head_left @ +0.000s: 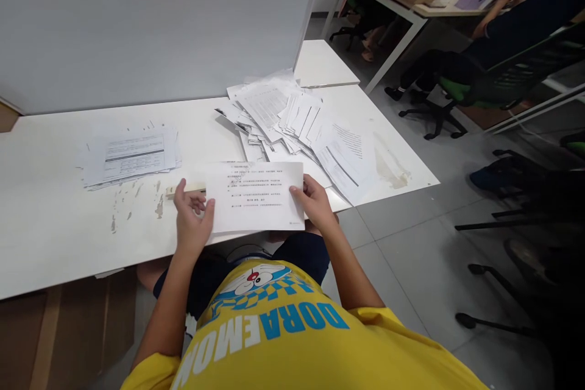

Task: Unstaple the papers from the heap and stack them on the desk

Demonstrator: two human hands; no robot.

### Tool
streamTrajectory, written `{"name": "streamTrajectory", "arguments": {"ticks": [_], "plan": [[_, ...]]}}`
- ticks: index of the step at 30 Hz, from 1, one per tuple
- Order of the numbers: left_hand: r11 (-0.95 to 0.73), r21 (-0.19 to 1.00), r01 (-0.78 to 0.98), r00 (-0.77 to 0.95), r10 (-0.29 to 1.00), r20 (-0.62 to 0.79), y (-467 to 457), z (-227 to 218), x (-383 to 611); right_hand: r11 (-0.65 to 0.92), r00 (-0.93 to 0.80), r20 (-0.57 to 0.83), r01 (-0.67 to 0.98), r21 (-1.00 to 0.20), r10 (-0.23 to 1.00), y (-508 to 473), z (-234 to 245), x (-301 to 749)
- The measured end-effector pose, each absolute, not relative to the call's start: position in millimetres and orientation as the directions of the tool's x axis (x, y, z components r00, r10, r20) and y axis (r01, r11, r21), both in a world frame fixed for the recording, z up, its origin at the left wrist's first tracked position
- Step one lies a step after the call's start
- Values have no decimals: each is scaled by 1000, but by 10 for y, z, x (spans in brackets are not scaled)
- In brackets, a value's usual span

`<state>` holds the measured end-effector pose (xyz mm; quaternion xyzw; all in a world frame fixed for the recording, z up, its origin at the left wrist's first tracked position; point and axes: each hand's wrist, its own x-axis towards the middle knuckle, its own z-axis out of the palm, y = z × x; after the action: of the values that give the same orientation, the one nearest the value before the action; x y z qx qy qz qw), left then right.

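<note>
Here we are with both hands up and a white sheet [256, 214] level between them: rows of small dark print, a few reddish characters, a short centred heading, a faint grey mark slanting near the top, a tiny mark low on the right. Our right hand [317, 204] has its end pinched, thumb flat on top, fingers behind. Our left hand [192, 220] is loosely curled, thumb over the other end and standing apart from the fingers; whether it grips, we cannot tell.

The long axis runs from left fingers to right, print lines going the same way. Below the fingertips, the sheet's lower edge meets the near edge of the table [50, 213] in our view. Just beyond the left fingers sits a small pale block [170, 190]; farther out and left, a flat stack of papers [134, 155]. Beyond the right fingers, a loose paper pile [274, 106] sprawls. Between stack and pile we see a lane of white tabletop, more to the left, a grey partition [150, 30] closing the far side.
</note>
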<state>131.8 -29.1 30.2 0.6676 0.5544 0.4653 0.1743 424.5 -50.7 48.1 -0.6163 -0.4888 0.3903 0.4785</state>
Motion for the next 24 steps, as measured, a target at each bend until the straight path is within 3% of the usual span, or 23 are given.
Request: {"name": "streamTrajectory", "arguments": {"ticks": [4,7,15,24], "plan": [[-303,431,850,109,901,420,-134,431,1008,-206,157,-171,244,-948,973,-274,481,4191],[-381,256,888,278,890,361,-105,390,907,-232,138,-205,227,-946,969,-211,411,4123],[-417,192,888,343,881,327,-171,166,901,-292,117,-289,5,-956,950,-287,369,4189],[-400,223,889,326,894,306,-166,158,901,-283,77,-276,99,-954,958,-243,311,4105]]}}
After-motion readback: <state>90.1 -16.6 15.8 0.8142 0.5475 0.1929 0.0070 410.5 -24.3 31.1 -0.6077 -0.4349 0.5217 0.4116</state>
